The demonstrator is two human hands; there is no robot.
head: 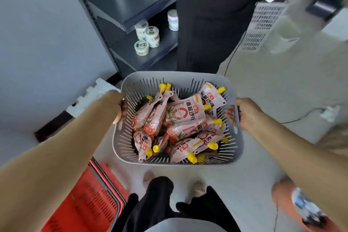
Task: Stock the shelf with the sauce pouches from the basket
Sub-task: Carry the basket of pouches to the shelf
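While heaped loose in the grey slotted plastic basket, with not one yet on a shelf, pink foil sauce pouches with yellow screw caps crisscrossing at every angle, spouts pointing all ways. Basket held up off the pale floor, in front of the body, just short of the dark metal shelving unit.

Best done, by this reckoning: basket kept level so the pile stays put, brought close to the shelving and set down or steadied before a hand is freed; pouches then lifted one at a time by the body, not the cap, and stood facing out.

Left hand curled over the left rim, fingers hooked down inside the wall, closed firmly on the plastic. Right hand likewise on the right rim, fingertips wrapped inward over the edge. Neither touching a pouch.

Further out: white lidded tubs already on a lower shelf, pale cylindrical packs above; a red plastic shopping basket on the floor at lower left.
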